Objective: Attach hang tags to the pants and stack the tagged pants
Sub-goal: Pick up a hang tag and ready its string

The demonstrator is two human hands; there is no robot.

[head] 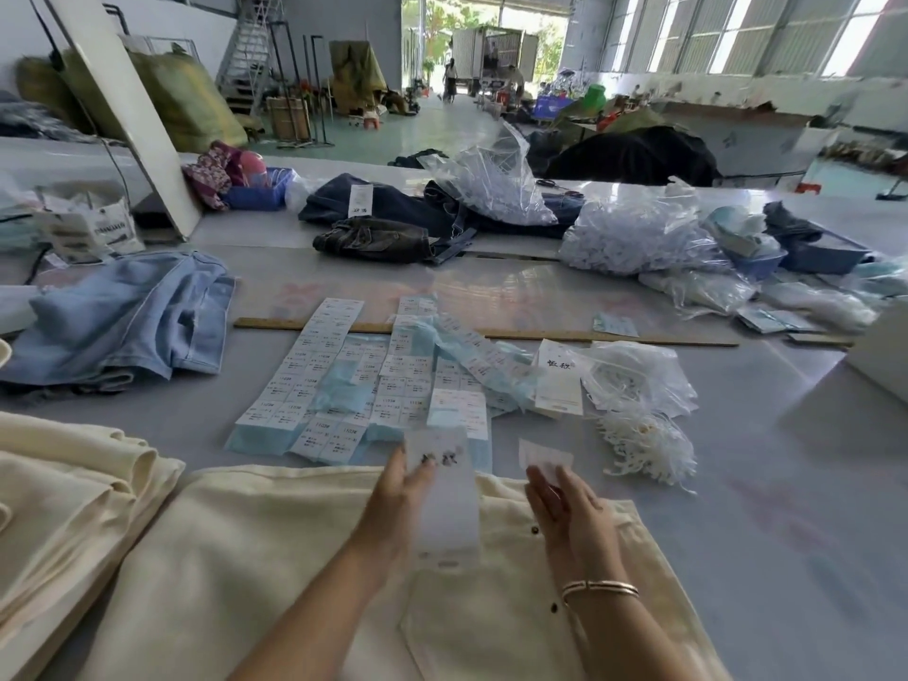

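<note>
Cream pants (275,572) lie flat on the table in front of me, pocket side up. My left hand (398,498) holds a long white hang tag (449,503) over the waistband; the tag is blurred. My right hand (565,508) pinches a small white sticker label (543,457) just right of the tag. More folded cream pants (64,489) are stacked at the left. Sheets of printed sticker labels (354,385) are spread beyond the pants. A second hang tag (557,378) lies to their right, next to a heap of white tag strings (648,447).
A wooden ruler (565,335) crosses the table behind the labels. Light blue jeans (123,317) lie at the left, dark jeans (383,218) farther back. Plastic bags (634,228) and blue bins (825,255) crowd the back right. A white box edge (879,351) is at the right.
</note>
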